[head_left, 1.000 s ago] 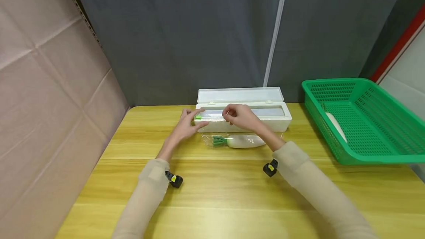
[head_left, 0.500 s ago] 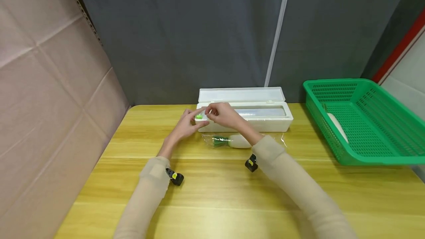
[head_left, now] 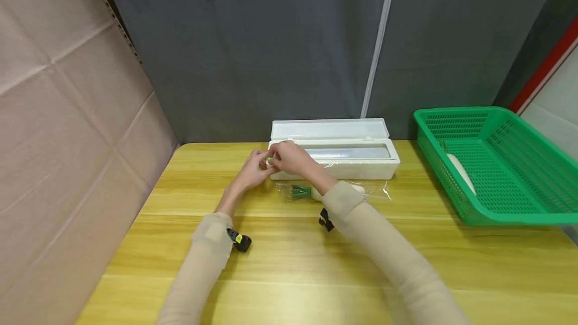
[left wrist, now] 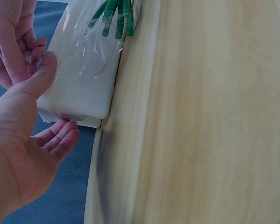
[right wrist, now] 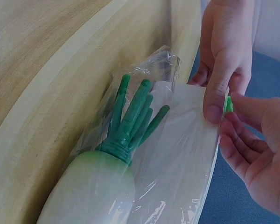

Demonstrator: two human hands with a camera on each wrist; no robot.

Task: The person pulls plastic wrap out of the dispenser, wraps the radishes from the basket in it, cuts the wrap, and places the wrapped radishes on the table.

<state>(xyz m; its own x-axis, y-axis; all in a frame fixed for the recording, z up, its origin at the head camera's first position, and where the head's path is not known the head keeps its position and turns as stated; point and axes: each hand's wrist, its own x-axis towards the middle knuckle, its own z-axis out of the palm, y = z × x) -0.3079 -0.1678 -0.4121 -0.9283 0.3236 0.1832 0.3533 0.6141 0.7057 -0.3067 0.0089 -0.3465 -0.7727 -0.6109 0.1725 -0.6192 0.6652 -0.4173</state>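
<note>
A white cling film dispenser box [head_left: 356,168] stands at the table's back edge with its lid [head_left: 329,128] raised. My left hand [head_left: 253,169] holds the box's left end, thumb on the front and fingers at the end face. At that same end my right hand [head_left: 293,158] pinches the small green slide cutter [right wrist: 229,104]; its fingertips almost meet the left thumb. Before the box lies a white radish [right wrist: 91,186] with green stalks [right wrist: 130,116], under clear cling film [right wrist: 165,63] that reaches up over the box front. My right forearm partly covers the radish in the head view.
A green plastic basket [head_left: 478,214] stands at the right, with another white radish [head_left: 461,173] inside. Behind the table hangs a dark grey curtain [head_left: 253,54]. The wooden table [head_left: 280,270] extends toward me, and a pinkish covered wall [head_left: 77,114] rises at left.
My right hand has slid left along the box's front top edge, from near its middle to its left end. The left hand has stayed at that end.
</note>
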